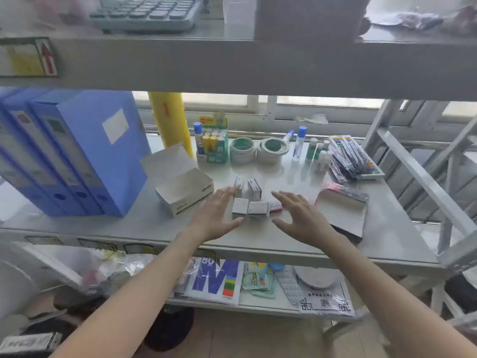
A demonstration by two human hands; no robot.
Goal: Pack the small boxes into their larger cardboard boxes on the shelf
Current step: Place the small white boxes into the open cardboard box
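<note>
Several small white boxes stand in a cluster on the grey shelf (271, 241): two in front (249, 210) and two behind (254, 188), with a small red-labelled box (275, 206) lying at their right. An open white cardboard box (184, 193) with its lid raised sits just left of them; no small box shows inside it. My left hand (215, 215) hovers open at the cluster's left side, fingertips near a rear box. My right hand (302, 218) is open at the cluster's right side. Neither hand holds anything.
Blue file boxes (77, 151) stand at the left. Glue sticks (213, 143), tape rolls (258, 148), bottles and a pen tray (353, 158) line the back. A flat grey and pink packet (343, 208) lies to the right. An upper shelf beam (232, 65) hangs overhead.
</note>
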